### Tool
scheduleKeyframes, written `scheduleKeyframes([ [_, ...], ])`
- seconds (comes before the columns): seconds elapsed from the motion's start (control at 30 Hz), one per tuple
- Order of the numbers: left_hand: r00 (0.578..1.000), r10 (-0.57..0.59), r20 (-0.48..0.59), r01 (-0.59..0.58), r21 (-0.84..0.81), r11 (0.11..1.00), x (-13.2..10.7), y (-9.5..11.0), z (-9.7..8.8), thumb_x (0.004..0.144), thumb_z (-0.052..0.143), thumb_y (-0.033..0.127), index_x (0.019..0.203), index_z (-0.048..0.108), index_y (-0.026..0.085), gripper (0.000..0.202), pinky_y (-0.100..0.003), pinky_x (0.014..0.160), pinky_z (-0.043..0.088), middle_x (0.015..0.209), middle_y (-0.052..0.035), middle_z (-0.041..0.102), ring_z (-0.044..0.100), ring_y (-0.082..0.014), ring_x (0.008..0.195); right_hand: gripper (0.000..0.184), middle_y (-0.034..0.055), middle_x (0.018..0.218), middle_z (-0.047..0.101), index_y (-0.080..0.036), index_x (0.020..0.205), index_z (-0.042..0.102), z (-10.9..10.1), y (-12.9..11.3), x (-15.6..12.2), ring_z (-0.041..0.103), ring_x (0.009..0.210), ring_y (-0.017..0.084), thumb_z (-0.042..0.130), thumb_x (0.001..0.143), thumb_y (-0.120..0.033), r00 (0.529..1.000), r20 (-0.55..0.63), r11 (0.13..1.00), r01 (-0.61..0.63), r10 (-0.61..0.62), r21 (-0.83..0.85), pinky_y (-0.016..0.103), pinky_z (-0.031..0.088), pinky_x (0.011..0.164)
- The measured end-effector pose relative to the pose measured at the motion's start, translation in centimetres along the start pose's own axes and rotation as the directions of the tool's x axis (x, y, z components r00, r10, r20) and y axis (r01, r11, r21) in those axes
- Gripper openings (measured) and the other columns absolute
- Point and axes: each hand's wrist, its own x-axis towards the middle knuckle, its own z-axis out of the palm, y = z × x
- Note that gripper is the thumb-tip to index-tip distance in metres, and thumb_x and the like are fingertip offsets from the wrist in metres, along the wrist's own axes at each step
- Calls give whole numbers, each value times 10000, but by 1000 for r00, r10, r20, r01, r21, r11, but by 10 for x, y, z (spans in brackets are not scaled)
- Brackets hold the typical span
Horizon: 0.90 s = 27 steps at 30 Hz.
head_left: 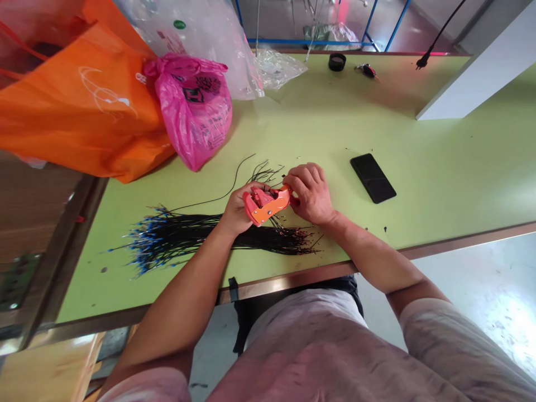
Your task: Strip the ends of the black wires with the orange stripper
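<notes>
An orange hand tool (267, 204), like a wire stripper or crimper, is gripped by my left hand (237, 211) over the green table (439, 173). My right hand (309, 192) is closed in a pinch at the tool's right end, apparently on a thin black wire I can barely make out. Below both hands lies a long bundle of black wires (218, 237) with blue tips at its left end and reddish tips at its right. A few loose black wires (255, 170) fan out just behind the hands.
An orange bag (84, 106), a pink plastic bag (196, 111) and clear plastic bags (218, 33) crowd the table's back left. A black phone (372, 177) lies right of my hands. A black round object (337, 61), keys (367, 70) and a white panel (477, 67) stand at the back.
</notes>
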Motion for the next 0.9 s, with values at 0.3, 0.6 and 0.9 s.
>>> scheduleKeyframes([
  [0.3,1000,22,5,-23,21,1000,1,-1,0,499,1082,364,801,773,188,467,-301,709,626,834,-49,812,746,-196,737,201,108,1197,694,-284,1217,663,1,2,-1,577,1192,314,497,1108,-256,999,25,999,-41,40,26,586,412,1148],
  [0.6,999,6,35,-2,-94,996,3,-5,0,518,1069,286,795,773,186,416,-288,774,651,832,-16,780,744,-167,779,152,103,1125,713,-264,1166,670,2,2,-2,578,1093,307,549,1077,-288,998,60,999,-27,30,-41,514,433,1007],
  [0.9,997,-70,30,72,-82,994,3,-4,2,514,1071,413,816,739,192,500,-289,658,617,836,-49,799,728,-188,723,107,89,981,703,-243,1045,693,1,1,-3,546,955,276,590,1027,-260,986,159,996,-43,55,-80,440,409,879],
])
